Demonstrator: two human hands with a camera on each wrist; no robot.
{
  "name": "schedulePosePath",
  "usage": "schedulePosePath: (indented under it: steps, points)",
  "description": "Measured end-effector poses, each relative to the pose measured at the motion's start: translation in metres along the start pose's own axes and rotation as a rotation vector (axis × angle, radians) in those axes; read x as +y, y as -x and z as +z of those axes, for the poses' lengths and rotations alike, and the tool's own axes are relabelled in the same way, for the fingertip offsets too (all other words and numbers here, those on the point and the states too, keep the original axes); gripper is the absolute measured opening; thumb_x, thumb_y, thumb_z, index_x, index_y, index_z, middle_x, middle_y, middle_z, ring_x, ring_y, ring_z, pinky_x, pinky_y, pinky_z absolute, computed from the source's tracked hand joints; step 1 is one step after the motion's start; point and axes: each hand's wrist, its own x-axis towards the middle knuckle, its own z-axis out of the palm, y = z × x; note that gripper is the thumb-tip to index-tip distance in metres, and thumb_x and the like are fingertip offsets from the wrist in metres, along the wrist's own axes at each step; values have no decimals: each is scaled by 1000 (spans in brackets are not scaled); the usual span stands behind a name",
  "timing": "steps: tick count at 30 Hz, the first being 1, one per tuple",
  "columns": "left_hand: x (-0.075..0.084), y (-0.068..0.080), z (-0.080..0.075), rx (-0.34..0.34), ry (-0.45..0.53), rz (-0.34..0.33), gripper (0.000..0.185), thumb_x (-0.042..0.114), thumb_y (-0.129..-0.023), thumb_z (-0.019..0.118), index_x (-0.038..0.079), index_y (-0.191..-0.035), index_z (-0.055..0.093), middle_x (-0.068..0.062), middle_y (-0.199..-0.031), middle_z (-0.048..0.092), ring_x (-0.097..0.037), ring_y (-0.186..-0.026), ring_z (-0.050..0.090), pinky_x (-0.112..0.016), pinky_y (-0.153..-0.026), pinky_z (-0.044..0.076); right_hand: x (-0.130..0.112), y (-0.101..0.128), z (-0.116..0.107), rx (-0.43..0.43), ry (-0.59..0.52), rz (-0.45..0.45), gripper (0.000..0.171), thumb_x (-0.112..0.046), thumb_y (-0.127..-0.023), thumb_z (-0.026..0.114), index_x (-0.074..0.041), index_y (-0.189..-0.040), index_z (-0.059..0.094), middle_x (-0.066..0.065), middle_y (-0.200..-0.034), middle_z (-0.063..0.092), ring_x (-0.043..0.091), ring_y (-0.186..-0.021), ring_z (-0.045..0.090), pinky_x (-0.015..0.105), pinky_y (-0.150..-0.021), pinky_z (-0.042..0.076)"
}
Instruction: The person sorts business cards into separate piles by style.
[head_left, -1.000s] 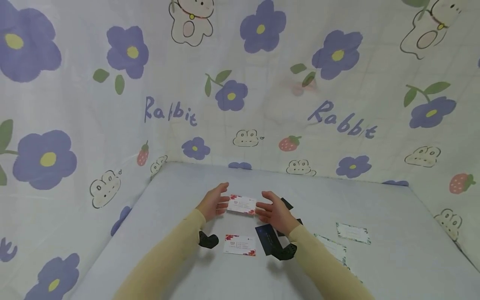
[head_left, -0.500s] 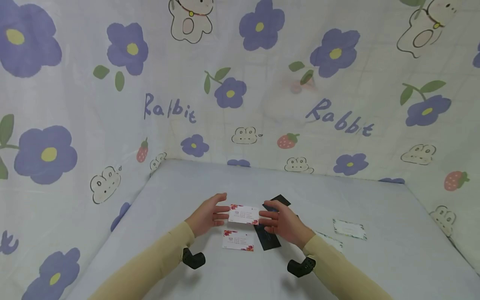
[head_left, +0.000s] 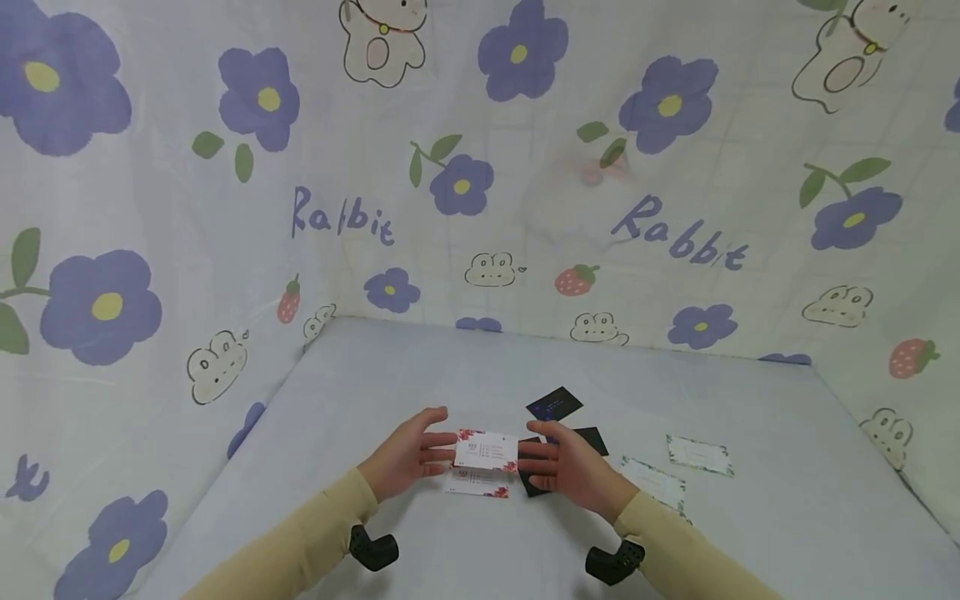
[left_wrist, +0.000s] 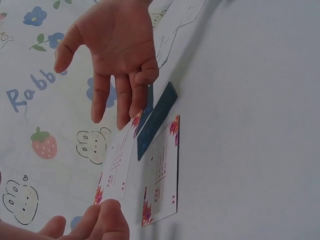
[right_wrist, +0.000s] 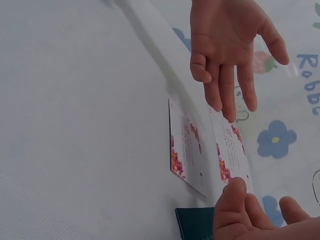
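- Fingers [head_left: 438, 442] of the left hand [head_left: 408, 454] reach out nearly straight, their tips on the left short edge of a white rectangular card with red floral corners [head_left: 486, 451]; the thumb is spread away above.
- Fingers of the right hand [head_left: 567, 467] mirror this, extended against the card's right short edge, so the card is pressed between the two hands rather than gripped in a curled fist.
- That card hangs just above a second white floral-cornered card [head_left: 477, 486] lying flat on the pale grey sheet [head_left: 420, 375], nearly parallel to it.
- Beside the lower card lies a dark blue rectangular card [left_wrist: 157, 117].
- To do this well, I judge light, even pressure from both sides matters: too much bows the card. Squaring its edges over the lower card before letting it down should make it land flush.
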Motion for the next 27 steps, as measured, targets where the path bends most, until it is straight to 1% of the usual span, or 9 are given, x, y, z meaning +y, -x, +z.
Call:
schedulePosePath:
  steps: [7,12,18,22,27]
  points:
    - [-5,5,-4,-18,0,3,73,50,-104,47,9,-160,26,-27,-153,47,-37,-130,57,-42,-102,50,2,3,3,-2,10,11,66,-41,-106,39,-7,-161,23,29,-156,43,23,-114,65,28,-85,51]
    - [-10,8,-4,1,-13,-14,71,48,-104,46,7,-159,28,-27,-151,49,-36,-130,59,-39,-99,51,7,1,3,-25,16,27,67,-41,-107,38,-5,-161,22,29,-156,43,25,-118,64,29,-88,52]
    - [-17,10,-6,9,-17,-21,72,48,-105,45,4,-159,28,-30,-150,48,-40,-132,56,-42,-101,50,14,0,8,-19,0,47,69,-42,-105,43,-6,-160,22,31,-156,42,27,-120,64,32,-91,53]
    - [-20,13,-6,9,-19,-24,70,47,-105,45,4,-158,30,-30,-149,49,-39,-130,57,-41,-99,50,15,1,11,-22,3,45,68,-40,-106,42,-6,-160,21,33,-157,39,33,-127,61,31,-89,53]
    - [-23,14,-7,10,-9,-32,69,46,-105,46,4,-158,31,-29,-148,51,-37,-126,60,-38,-95,52,17,1,12,3,5,54,66,-37,-106,42,-6,-160,21,33,-154,43,34,-125,63,32,-87,54]
